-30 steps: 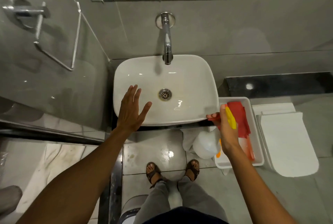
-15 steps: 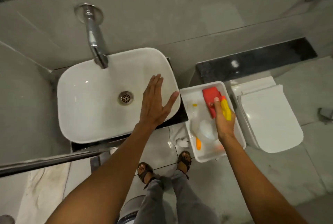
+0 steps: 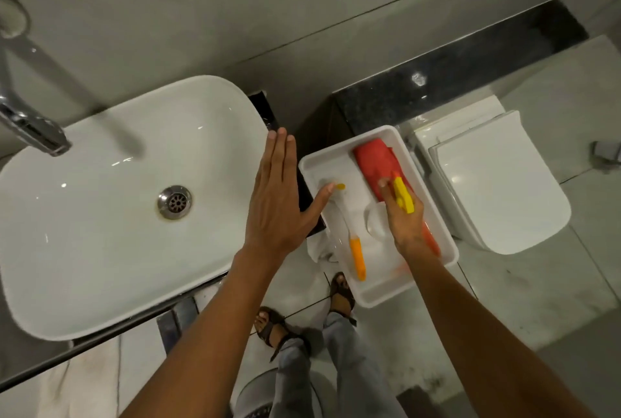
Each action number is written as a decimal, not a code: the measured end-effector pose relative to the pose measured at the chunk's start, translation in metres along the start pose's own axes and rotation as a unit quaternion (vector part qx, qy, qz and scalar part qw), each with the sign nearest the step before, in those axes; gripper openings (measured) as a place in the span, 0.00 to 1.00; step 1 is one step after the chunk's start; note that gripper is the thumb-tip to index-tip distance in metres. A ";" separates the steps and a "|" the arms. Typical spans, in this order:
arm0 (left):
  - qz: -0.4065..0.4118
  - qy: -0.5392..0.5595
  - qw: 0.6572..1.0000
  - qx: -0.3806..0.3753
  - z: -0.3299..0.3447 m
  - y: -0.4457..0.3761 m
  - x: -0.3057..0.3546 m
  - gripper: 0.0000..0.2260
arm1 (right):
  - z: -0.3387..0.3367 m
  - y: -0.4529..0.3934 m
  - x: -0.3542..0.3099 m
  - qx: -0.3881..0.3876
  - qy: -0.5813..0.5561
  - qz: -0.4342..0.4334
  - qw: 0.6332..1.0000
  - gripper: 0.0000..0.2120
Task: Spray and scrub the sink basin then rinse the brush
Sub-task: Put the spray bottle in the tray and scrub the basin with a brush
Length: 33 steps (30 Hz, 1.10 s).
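Observation:
The white sink basin point(image 3: 100, 216) fills the left side, with a metal drain point(image 3: 174, 201) and a chrome tap point(image 3: 30, 128) above it. My left hand point(image 3: 279, 202) hovers flat and open over the basin's right edge, its thumb stretched toward the white tray point(image 3: 379, 296). Inside that tray my right hand point(image 3: 403, 226) is closed on a spray bottle with a yellow trigger head point(image 3: 403, 197); most of the bottle is hidden by the hand. A brush with an orange handle point(image 3: 357, 256) and a red cloth point(image 3: 376, 162) also lie in the tray.
A white toilet with its lid down point(image 3: 497, 182) stands right of the tray, below a black stone ledge point(image 3: 453, 81). Grey tiled wall runs behind. My sandalled feet point(image 3: 272, 327) stand on the tiled floor under the tray's near end.
The view has swung to the right. My left hand moved from the basin's front rim across to its right edge. My right hand went down into the tray with the spray bottle.

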<state>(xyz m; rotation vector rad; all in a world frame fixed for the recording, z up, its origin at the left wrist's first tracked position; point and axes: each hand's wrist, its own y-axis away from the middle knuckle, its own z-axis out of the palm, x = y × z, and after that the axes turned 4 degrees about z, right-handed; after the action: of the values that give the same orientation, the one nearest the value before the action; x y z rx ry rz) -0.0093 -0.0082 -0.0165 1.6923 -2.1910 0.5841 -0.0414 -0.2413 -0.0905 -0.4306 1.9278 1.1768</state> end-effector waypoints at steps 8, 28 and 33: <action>-0.002 -0.015 1.000 0.003 0.006 -0.002 -0.003 0.45 | -0.007 -0.002 0.036 0.001 -0.008 -0.026 1.000 0.18; 0.003 -0.049 0.999 0.005 0.014 -0.002 -0.014 0.44 | 0.013 0.075 0.118 0.019 0.107 0.056 0.993 0.17; 0.008 -0.070 0.997 0.010 0.018 -0.002 -0.015 0.44 | 0.039 0.052 0.104 -0.051 0.259 0.015 0.964 0.30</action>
<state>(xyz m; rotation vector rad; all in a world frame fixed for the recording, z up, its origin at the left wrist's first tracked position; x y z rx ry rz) -0.0032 -0.0050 -0.0394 1.7771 -2.3047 0.5071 -0.1198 -0.1696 -0.1509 -0.8342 2.3241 1.2764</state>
